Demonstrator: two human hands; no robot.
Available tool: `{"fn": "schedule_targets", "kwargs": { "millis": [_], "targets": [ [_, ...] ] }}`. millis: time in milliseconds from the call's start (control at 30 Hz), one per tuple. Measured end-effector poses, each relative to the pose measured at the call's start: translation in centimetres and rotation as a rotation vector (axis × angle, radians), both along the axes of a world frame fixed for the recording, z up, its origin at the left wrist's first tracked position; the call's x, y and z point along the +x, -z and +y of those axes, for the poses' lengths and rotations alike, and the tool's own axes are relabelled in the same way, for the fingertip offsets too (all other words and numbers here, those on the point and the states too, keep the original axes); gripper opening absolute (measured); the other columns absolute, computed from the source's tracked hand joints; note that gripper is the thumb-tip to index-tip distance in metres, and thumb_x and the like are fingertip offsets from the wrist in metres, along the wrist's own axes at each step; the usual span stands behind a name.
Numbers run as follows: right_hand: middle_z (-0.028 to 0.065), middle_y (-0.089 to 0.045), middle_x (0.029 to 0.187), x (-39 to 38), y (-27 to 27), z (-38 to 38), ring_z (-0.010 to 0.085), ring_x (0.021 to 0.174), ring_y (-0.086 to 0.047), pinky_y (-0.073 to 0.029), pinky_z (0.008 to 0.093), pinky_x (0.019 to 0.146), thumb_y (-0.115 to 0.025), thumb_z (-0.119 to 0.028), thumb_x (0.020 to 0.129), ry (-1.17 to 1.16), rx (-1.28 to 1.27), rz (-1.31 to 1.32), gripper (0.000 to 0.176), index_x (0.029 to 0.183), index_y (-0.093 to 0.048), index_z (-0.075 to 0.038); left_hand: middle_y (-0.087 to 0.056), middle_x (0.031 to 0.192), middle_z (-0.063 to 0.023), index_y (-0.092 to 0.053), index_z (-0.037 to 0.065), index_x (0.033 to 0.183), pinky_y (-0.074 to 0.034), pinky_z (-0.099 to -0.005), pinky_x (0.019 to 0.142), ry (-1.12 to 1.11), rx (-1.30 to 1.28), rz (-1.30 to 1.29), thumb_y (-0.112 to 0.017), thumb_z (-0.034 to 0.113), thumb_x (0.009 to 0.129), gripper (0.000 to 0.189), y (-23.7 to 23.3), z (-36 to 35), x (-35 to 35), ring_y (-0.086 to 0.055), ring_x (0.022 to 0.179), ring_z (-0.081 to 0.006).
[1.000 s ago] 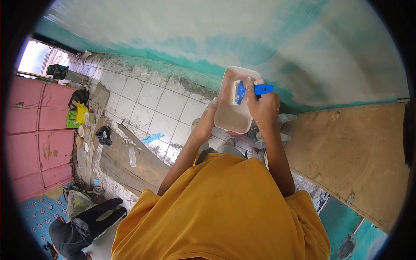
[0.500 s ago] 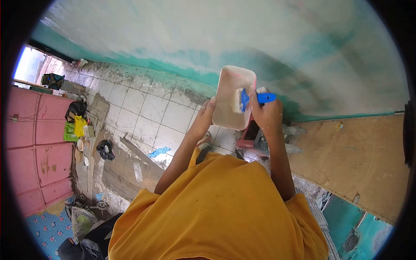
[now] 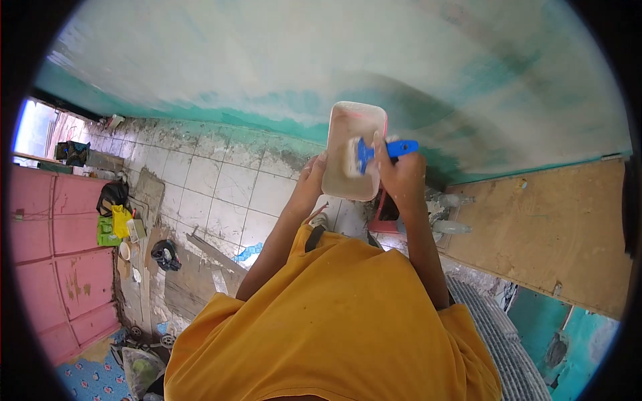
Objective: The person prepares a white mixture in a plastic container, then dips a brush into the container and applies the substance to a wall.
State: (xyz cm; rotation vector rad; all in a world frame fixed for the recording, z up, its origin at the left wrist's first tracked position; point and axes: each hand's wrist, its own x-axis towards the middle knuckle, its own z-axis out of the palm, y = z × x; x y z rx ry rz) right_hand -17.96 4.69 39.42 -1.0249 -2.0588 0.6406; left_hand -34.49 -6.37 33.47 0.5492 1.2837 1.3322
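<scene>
My left hand grips the left side of a rectangular plastic tub, its thumb at the rim. The tub's inside is coated whitish, and it is held out in front of my yellow shirt. Across the tub's right edge, my right hand is closed around a paintbrush with a blue handle. The brush's pale, coated bristles reach down inside the tub, pointing left. Just beyond the tub rises a wall with whitish paint over teal, the teal showing along its lower part.
Dirty white tiles cover the floor, with wooden boards on the left. Bags lie by a pink panel. A brown board stands at right, with plastic bottles beside it and corrugated sheeting nearer me.
Both hands have shifted slightly left with the tub. The brush has moved left inside it, and the view has turned a little.
</scene>
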Motion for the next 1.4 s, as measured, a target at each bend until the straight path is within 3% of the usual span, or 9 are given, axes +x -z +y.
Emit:
{"fn": "schedule_targets", "kwargs": {
  "millis": [367, 500, 567, 700, 800, 867, 1000, 1100, 1400],
  "targets": [
    [0.0167, -0.058, 0.056, -0.9, -1.2, 1.5, 0.0371, 0.052, -0.059, -0.044, 0.0426, 0.049, -0.067, -0.03, 0.09, 0.121, 0.021, 0.063, 0.034, 0.071, -0.062, -0.002, -0.061, 0.106, -0.0069, -0.048, 0.002, 0.133, -0.049, -0.0244, 0.078, 0.046, -0.009, 0.091, -0.039, 0.058, 0.099, 0.066, -0.5, 0.1, -1.3, -0.059, 0.093, -0.0126],
    [0.0168, -0.059, 0.057, -1.6, -0.8, 0.1, 0.0374, 0.053, -0.06, -0.044, 0.0427, 0.05, -0.067, -0.031, 0.09, 0.047, -0.027, 0.044, 0.035, 0.071, -0.063, -0.002, -0.061, 0.107, -0.0072, -0.048, 0.003, 0.134, -0.049, -0.025, 0.077, 0.037, -0.026, 0.052, -0.039, 0.057, 0.099, 0.065, -0.7, -0.3, -1.2, -0.059, 0.094, -0.0129],
    [0.0173, -0.059, 0.058, -0.7, -0.9, -0.5, 0.0385, 0.055, -0.061, -0.045, 0.043, 0.051, -0.067, -0.031, 0.09, 0.01, -0.093, -0.005, 0.035, 0.071, -0.062, -0.002, -0.055, 0.131, -0.017, -0.04, 0.0, 0.143, -0.048, -0.038, 0.097, 0.069, 0.003, -0.076, -0.037, 0.053, 0.101, 0.068, -0.9, -0.6, -1.5, -0.056, 0.12, -0.0245],
    [0.0175, -0.059, 0.059, -1.3, -1.3, -0.7, 0.0387, 0.055, -0.061, -0.045, 0.0431, 0.051, -0.068, -0.032, 0.089, 0.118, -0.089, 0.08, 0.036, 0.07, -0.062, -0.002, -0.054, 0.133, -0.0177, -0.04, 0.0, 0.142, -0.048, -0.0385, 0.098, 0.076, -0.057, 0.016, -0.036, 0.052, 0.101, 0.067, -0.4, -1.0, -1.3, -0.056, 0.121, -0.0256],
    [0.0146, -0.061, 0.059, -0.7, -0.2, -1.3, 0.0245, 0.049, -0.06, -0.044, 0.0369, 0.049, -0.07, -0.024, 0.088, 0.026, -0.023, -0.045, 0.027, 0.073, -0.065, -0.001, -0.054, 0.132, -0.0174, -0.04, 0.001, 0.143, -0.048, -0.0383, 0.097, 0.099, -0.062, -0.016, -0.036, 0.053, 0.101, 0.067, -0.1, -1.2, -1.4, -0.056, 0.121, -0.0252],
    [0.0177, -0.058, 0.058, 0.1, -0.9, -1.7, 0.0386, 0.053, -0.059, -0.044, 0.043, 0.051, -0.069, -0.031, 0.088, 0.006, -0.076, -0.046, 0.034, 0.071, -0.062, -0.003, -0.061, 0.111, -0.0099, -0.047, 0.0, 0.133, -0.05, -0.0272, 0.077, -0.006, -0.034, -0.03, -0.041, 0.054, 0.099, 0.064, -0.8, -1.6, -1.0, -0.059, 0.094, -0.0139],
    [0.0177, -0.057, 0.056, -0.6, -0.9, -1.9, 0.0392, 0.052, -0.057, -0.043, 0.0438, 0.05, -0.069, -0.03, 0.087, 0.117, -0.047, -0.021, 0.034, 0.069, -0.062, -0.003, -0.061, 0.111, -0.0101, -0.048, 0.0, 0.133, -0.051, -0.0282, 0.078, 0.058, -0.023, 0.052, -0.04, 0.055, 0.1, 0.065, 1.2, -1.9, -1.1, -0.06, 0.096, -0.0135],
    [0.0168, -0.057, 0.056, 0.0, 0.5, -3.0, 0.0383, 0.052, -0.057, -0.044, 0.0422, 0.05, -0.069, -0.029, 0.087, -0.068, -0.1, -0.031, 0.033, 0.067, -0.061, -0.004, -0.061, 0.114, -0.0109, -0.048, 0.0, 0.133, -0.051, -0.0287, 0.08, 0.044, -0.03, 0.044, -0.04, 0.055, 0.1, 0.065, 0.8, -2.2, -0.9, -0.061, 0.1, -0.0146],
    [0.0153, -0.057, 0.056, 0.9, 0.4, -2.9, 0.0357, 0.05, -0.058, -0.044, 0.0404, 0.049, -0.069, -0.026, 0.088, -0.064, 0.016, -0.035, 0.03, 0.068, -0.061, -0.004, -0.058, 0.124, -0.0146, -0.043, 0.0, 0.139, -0.051, -0.0327, 0.09, 0.067, -0.067, -0.014, -0.038, 0.057, 0.1, 0.069, 1.1, -2.3, 0.5, -0.06, 0.112, -0.0204]
  ]
}}
